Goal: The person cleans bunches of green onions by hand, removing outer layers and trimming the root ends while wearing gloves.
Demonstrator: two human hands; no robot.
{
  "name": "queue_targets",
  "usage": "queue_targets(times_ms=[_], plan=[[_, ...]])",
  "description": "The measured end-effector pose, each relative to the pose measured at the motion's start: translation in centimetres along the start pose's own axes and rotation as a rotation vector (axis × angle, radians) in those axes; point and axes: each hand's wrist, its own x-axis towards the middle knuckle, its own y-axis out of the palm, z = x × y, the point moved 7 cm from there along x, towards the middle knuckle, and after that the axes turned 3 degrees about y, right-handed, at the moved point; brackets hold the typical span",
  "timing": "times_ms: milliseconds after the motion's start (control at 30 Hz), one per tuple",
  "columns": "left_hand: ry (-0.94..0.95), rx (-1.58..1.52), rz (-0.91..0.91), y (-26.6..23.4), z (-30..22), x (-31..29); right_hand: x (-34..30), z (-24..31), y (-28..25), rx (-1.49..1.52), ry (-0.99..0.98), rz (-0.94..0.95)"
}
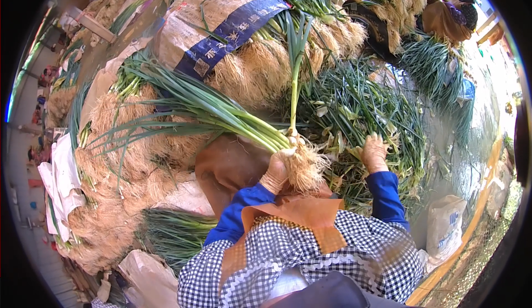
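Dark brim-like material shows below the left hand and right hand. The left grips a bunch of green onions (pale roots just right of it); the right, half-curled, is at a leaf heap, its hold unclear.

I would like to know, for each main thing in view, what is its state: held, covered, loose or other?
Left hand: closed around the onion bunch.
Onion bunch: held, roots and green leaves attached.
Single onion: root end at the bunch's roots.
Right hand: at the leaf pile, grip unclear.
Leaf pile: loose, tangled.
Printed sack: draped over rooted onions.
White bag: wrinkled, contents hidden.
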Motion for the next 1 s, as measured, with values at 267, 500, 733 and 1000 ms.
queue_targets(times_ms=[267, 500, 733, 1000], plan=[[0.012, -0.006, -0.007, -0.1, 0.7, 0.6, 13.3, 13.0, 12.0, 0.991, -0.067, 0.358], [-0.024, -0.155, -0.146, -1.0, -0.6, -0.1, 0.2, 13.3, 6.0, 0.395, -0.619, -0.125], [-0.009, -0.142, 0.017, 0.7, -0.9, 0.4, 1.0, 2.0, -2.2, 0.219, -0.066, 0.109], [0.035, -0.145, 0.105, 4.0, -2.2, 0.2, 8.1, 18.6, 10.4, 1.614, -0.144, 0.586]])
